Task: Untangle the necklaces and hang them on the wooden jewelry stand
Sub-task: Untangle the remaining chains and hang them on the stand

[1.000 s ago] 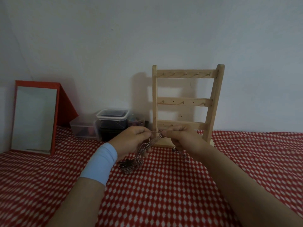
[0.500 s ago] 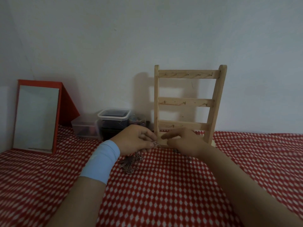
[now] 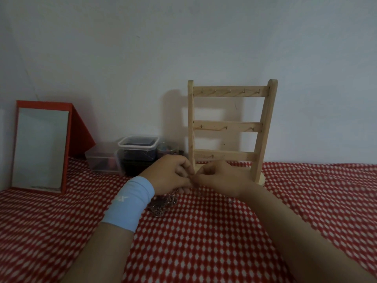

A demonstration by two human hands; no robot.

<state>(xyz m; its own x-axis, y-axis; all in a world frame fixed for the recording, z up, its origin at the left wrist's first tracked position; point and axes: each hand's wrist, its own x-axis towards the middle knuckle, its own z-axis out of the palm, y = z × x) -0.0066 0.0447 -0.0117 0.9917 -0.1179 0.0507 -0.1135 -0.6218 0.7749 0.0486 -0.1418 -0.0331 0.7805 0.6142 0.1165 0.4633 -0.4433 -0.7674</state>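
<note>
looks like the untangling step: left hand [image 3: 170, 174] and right hand [image 3: 219, 178] pinch a strand, fingertips meeting, above the tangled clump of thin metal necklaces [image 3: 163, 205] before the pale wooden ladder-shaped jewelry stand [image 3: 228, 92]. next likely needs gentle teasing apart.

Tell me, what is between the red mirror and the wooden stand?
In the head view, a low clear box, a lidded dark box and a small jar stand there.

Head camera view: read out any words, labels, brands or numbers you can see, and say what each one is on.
White mark on the light blue wristband: a small logo, too blurred to read.
wooden jewelry stand, plastic containers, red-framed mirror: no text visible.
</note>
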